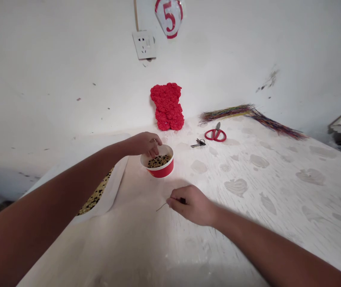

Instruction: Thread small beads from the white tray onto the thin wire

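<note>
Here's the left hand [144,144] over the far side of the red-and-white bowl [160,172], fingers curled down inside the rim, right by the black and pale beads [160,161]. Are those fingertips together on a bead? Cannot tell from here; the hand itself covers them. The bowl stands upright on the white surface [200,255], near the middle of the view.

Nearer the body, it's the right hand [190,204], thumb and finger pinched together on a thin wire [161,207], whose free end pokes out to the left, below the bowl and apart from it.

Now look around! Under the left forearm sits a pale tray [117,188], more black and pale pieces [97,195] in it, and that forearm blocks a good part of the view of it. Behind the bowl, a red rose-covered bear [168,107] stands against the wall [77,71]. Off to the right lie a small dark metal tool [199,143], then red-handled scissors [222,136], blades pointing toward the wall, and behind them a long spread of colourful strands [233,113]. Up on the wall: a socket [144,45] and a red number 5 sign [169,18].
</note>
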`<state>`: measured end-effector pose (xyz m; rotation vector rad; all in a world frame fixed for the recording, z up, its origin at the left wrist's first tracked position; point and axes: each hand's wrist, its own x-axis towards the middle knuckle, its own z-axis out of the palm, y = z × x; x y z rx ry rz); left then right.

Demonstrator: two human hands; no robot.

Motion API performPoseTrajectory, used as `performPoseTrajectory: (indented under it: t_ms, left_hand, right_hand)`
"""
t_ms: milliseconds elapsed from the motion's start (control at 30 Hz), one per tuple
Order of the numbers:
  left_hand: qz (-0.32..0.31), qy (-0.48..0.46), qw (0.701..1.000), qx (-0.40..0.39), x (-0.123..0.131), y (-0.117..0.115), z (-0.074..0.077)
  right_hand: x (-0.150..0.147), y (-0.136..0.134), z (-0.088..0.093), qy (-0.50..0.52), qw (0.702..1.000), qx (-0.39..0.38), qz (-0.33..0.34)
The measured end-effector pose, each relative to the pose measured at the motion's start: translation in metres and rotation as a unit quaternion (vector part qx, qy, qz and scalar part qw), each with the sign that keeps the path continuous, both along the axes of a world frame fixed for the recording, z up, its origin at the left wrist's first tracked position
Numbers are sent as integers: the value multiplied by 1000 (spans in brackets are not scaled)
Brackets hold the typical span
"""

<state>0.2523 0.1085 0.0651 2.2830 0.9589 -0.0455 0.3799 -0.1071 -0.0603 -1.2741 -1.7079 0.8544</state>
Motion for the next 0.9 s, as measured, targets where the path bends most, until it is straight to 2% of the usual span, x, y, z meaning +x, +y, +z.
performPoseTrajectory:
  t_ms: [67, 133, 200, 267, 333, 433, 667, 800, 900]
  left_hand:
    - [-3, 16, 990, 140, 1, -1, -1]
    - [-15, 14, 970, 242, 2, -5, -2]
    - [-16, 15, 955, 297, 3, -9, -2]
    - [-3, 27, 947, 320, 4, -13, -4]
    - [-2, 28, 949, 315, 4, -16, -9]
    - [-12, 32, 964, 263, 0, -14, -20]
    - [60, 96, 975, 192, -26, -3, -36]
    - [89, 106, 982, 128, -40, -16, -40]
    - [106, 107, 979, 134, -43, -31, -40]
  right_hand:
    - [0, 0, 1, 2, 1000, -3, -1]
    - [0, -1, 1, 2, 1000, -6, -1]
    - [-1, -1, 2, 3, 1000, -7, 3]
    - [-1, -2, 1, 3, 1000, -8, 5]
    - [-1, -1, 1, 2, 1000, -10, 3]
    - [-1, -1, 0, 0, 1000, -9, 2]
    - [-1, -2, 0, 0, 1000, -6, 3]
    - [-2, -1, -2, 8, 1000, -3, 3]
    - [-1, 0, -4, 15, 1000, 1, 8]
